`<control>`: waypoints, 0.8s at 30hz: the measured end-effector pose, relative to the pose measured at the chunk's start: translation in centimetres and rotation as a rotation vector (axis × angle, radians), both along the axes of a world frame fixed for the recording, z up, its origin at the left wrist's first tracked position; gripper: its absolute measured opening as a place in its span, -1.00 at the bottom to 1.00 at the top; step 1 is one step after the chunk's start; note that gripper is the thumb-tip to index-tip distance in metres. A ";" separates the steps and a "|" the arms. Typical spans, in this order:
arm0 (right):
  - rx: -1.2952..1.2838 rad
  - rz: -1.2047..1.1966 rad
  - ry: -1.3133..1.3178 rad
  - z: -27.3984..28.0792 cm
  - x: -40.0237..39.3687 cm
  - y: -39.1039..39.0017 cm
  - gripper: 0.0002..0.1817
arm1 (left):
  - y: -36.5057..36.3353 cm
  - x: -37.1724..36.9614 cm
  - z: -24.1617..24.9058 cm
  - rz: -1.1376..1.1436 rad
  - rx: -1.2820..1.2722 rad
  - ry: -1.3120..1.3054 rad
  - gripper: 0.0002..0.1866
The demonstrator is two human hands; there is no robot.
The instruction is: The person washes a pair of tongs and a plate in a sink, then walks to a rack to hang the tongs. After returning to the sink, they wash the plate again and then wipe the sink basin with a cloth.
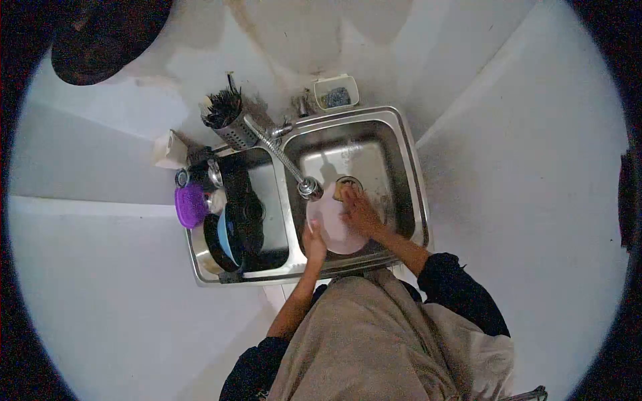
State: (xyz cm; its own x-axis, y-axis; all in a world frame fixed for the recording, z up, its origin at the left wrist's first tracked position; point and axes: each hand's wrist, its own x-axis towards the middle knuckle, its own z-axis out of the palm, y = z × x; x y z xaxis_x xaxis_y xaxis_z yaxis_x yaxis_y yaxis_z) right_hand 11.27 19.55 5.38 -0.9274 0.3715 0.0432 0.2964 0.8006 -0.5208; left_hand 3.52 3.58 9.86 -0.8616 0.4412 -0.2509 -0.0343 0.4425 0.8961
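Left hand [313, 242]: fingers closed on the near rim of the plate [332, 224].
Right hand [360, 212]: pressing a sponge [342, 190] flat against the plate.
Plate: pale pink, tilted in the right sink basin [394, 157], just under the faucet head [309, 188].
Left basin: stacked dishes [227, 230], purple lid [190, 205].

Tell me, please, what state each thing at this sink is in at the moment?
Pale pink round plate: tilted over the right basin, held.
Left hand: gripping the plate's near edge.
Right hand: pressed on the plate, holding a yellowish sponge.
Flexible steel tap: spout over the plate; flow cannot be told.
Left steel basin: packed with dishes.
Perforated steel cutlery holder: upright, full.
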 end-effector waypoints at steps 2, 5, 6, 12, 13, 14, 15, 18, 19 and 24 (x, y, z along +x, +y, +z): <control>-0.232 0.125 0.093 -0.4 -0.6 -2.9 -0.26 | 1.6 0.9 1.9 0.072 0.070 -0.108 -0.38; -0.222 0.307 0.104 4.2 0.8 -5.5 -0.29 | 0.6 -1.4 -3.4 0.102 0.177 -0.132 -0.39; -0.275 0.292 0.039 5.9 2.0 -5.5 -0.31 | 0.2 -1.8 -3.7 0.122 0.184 -0.191 -0.36; 0.024 0.378 -0.145 5.7 0.3 -2.9 -0.55 | -0.1 -3.2 -2.3 0.142 0.345 -0.894 -0.09; 0.058 0.390 -0.147 5.0 -0.1 -2.4 -0.59 | 0.2 -3.4 -1.8 0.188 0.341 -1.001 -0.05; -0.081 0.271 -0.089 5.0 -0.3 -1.8 -0.61 | 0.5 -3.6 -1.3 0.237 0.335 -1.107 0.00; -0.219 0.153 -0.030 5.2 -0.4 -1.0 -0.63 | 1.2 -3.3 -1.2 0.303 0.322 -1.067 0.07; -1.018 -0.255 0.072 5.0 0.7 2.3 -0.62 | 0.9 -2.6 -2.4 0.027 0.136 -0.762 0.09; -1.344 -0.409 0.093 4.7 1.3 3.1 -0.60 | 0.9 -2.2 -2.7 0.088 0.133 -0.724 -0.09; -1.765 -0.581 0.310 6.6 4.1 3.3 -0.58 | 0.6 -1.7 -1.1 0.071 0.681 -1.104 -0.49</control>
